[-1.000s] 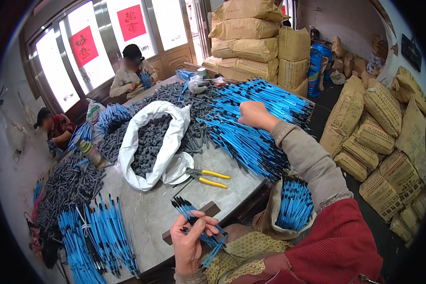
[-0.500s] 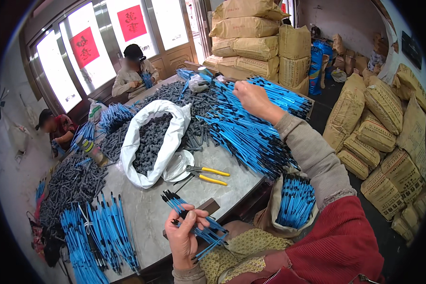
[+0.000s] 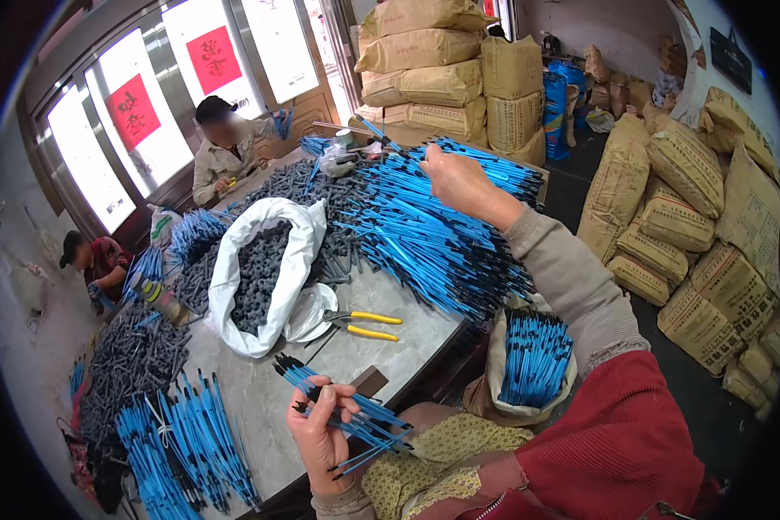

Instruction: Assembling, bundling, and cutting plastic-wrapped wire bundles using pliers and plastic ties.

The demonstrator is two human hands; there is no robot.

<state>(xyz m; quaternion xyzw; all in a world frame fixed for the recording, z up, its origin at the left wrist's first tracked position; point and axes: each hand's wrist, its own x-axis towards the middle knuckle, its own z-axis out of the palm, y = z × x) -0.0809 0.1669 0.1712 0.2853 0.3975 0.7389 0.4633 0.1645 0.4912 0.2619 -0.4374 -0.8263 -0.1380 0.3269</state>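
Near the table's front edge, my left hand [image 3: 322, 426] is closed around a loose bundle of thin blue rods with black ends [image 3: 364, 416]. The rods stick out on both sides of the fingers. My right arm reaches forward over a large heap of the same rods [image 3: 442, 238]. At the heap's far side, my right hand [image 3: 466, 186] is closed in a pinch on a blue rod [image 3: 374, 130] that points away to the left. Its fingertips are partly hidden behind the hand.
Yellow-handled pliers [image 3: 364, 325] lie beside a white sack [image 3: 225, 295] of dark grey plastic pieces. Tied rod bundles [image 3: 204, 433] lie at the left. A rod-filled bag [image 3: 485, 403] stands by my lap. Two people sit across the table. Brown sacks [image 3: 702, 182] are stacked at the right.
The view has shifted, so most things sit further left. My right hand stays at the far side of the heap. The far co-worker's hand with blue rods has moved up and outward.
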